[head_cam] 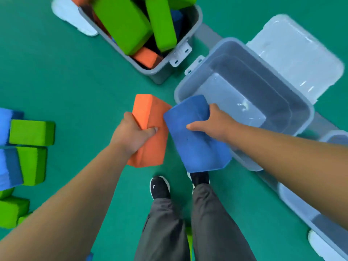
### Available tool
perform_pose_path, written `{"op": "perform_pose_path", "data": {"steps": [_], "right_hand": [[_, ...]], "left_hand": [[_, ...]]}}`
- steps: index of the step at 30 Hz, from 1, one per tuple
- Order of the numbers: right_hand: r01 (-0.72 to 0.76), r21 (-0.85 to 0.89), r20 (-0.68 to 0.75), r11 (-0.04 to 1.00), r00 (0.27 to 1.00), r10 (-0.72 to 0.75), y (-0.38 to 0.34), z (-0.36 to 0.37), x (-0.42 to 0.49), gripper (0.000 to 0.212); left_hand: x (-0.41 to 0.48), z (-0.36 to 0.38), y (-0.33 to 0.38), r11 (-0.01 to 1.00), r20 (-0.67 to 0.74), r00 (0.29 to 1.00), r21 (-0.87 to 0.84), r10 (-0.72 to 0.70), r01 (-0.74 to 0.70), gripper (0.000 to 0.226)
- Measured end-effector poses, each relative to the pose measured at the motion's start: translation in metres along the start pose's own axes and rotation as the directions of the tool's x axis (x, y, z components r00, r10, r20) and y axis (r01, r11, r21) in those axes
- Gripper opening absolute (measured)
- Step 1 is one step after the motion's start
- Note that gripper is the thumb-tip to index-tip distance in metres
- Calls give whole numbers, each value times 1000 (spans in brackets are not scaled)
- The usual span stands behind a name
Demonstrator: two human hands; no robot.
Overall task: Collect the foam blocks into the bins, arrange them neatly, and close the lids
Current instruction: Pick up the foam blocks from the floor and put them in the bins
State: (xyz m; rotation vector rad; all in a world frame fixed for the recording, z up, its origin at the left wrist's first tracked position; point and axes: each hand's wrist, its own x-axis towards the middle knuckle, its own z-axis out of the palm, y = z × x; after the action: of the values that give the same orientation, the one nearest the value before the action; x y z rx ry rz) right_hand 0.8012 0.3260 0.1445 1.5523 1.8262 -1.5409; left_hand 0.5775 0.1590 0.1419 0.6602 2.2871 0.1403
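**Two blocks in hand, one empty bin waiting**

Well out to the left of the left hand [131, 134], loose green and blue foam blocks [32, 132] lie on the floor. That hand grips an orange rectangular foam block [148, 113] round its long edge. Just beside it, the right hand [209, 125] clasps a blue rectangular foam block [195, 147], whose far end overlaps the rim of the empty grey plastic bin [273, 91] just beyond the right hand. I'd say the tidy way is to lay each block flat against a bin wall, one at a time, rather than drop them in crooked like those heaped in the other grey bin [160, 72] above both hands. The clear plastic lid [295, 53] hangs open past the empty bin.
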Motion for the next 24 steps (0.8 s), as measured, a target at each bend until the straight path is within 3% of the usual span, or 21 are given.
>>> {"op": "perform_pose_path", "data": {"steps": [3,8,12,15,16,19,24], "right_hand": [[-2,163,-86,987,996,16,27,-48,-1,84],[-9,356,-253,935,962,106,98,-86,-2,78],[-10,528,-343,849,912,224,149,-92,-1,68],[-20,658,-347,753,879,326,176,-89,1,45],[-25,695,-339,718,870,358,181,-89,2,46],[-62,759,-320,648,831,454,190,-93,2,75],[-50,780,-369,624,768,523,197,-101,7,73]], "left_hand": [[12,-7,64,994,-5,994,31,107,-106,70],[34,17,150,962,61,962,47,265,-268,73],[44,56,197,927,90,928,68,361,-368,75],[46,85,221,905,133,913,138,385,-402,72],[47,92,227,902,141,913,154,383,-403,73],[48,110,245,905,150,920,180,363,-386,78],[52,129,272,880,160,921,277,355,-387,76]]}}
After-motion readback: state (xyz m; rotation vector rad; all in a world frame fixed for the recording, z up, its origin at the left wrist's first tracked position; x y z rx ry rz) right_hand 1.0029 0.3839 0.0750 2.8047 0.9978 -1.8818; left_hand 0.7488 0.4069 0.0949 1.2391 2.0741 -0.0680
